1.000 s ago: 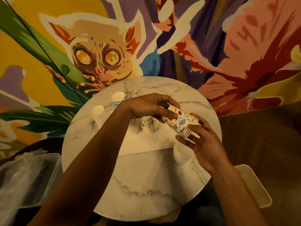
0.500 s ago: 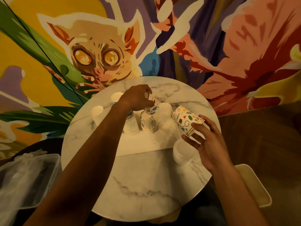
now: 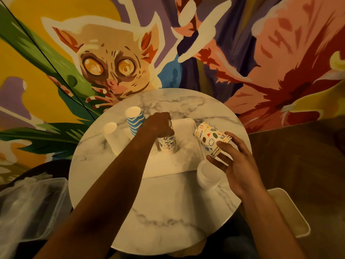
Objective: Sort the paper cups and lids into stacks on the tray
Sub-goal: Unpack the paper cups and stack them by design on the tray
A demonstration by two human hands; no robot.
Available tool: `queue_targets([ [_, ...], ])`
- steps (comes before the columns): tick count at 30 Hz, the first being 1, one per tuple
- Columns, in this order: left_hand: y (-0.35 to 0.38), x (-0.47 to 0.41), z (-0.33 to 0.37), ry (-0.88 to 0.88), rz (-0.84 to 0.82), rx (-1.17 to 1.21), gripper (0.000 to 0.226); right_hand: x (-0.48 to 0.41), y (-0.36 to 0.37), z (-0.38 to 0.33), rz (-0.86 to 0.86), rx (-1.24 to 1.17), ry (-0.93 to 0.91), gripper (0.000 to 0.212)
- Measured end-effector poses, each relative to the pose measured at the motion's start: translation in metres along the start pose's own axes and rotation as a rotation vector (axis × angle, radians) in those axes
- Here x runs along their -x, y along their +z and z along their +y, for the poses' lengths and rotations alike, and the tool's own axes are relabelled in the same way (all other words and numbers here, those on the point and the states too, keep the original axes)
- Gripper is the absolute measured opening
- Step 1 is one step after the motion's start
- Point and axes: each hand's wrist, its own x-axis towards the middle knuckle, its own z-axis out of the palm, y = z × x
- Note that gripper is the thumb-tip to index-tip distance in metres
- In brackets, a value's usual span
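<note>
Paper doodle-print cups (image 3: 211, 139) pinched in right fingers (image 3: 226, 144); left fingers' grip unclear.

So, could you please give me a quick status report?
Left hand on patterned cup stack on tray. Right hand holds nested patterned cups. Nothing blocking.

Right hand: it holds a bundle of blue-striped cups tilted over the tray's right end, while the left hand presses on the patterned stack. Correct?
Not quite. In the head view the right hand holds doodle-patterned cups; the blue-striped cups stand left of the left hand. The rest holds.
</note>
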Motion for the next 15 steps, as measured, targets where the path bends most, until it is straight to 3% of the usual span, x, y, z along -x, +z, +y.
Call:
queue_targets([
  [3, 0.0, -0.001, -0.001, 0.005, 0.012, -0.001, 0.07, 0.0, 0.0, 0.0, -0.006, 0.008, -0.004, 0.055],
  [9, -0.009, 0.001, -0.002, 0.021, 0.095, 0.042, 0.063, -0.001, 0.0, 0.002, -0.009, 0.032, 0.0, 0.053],
  [12, -0.019, 0.009, 0.004, 0.07, 0.077, 0.235, 0.057, 0.0, 0.002, 0.001, -0.02, 0.048, -0.003, 0.06],
  [15, -0.031, 0.025, 0.017, 0.155, -0.091, 0.532, 0.053, 0.002, 0.004, 0.0, -0.046, 0.061, -0.009, 0.06],
])
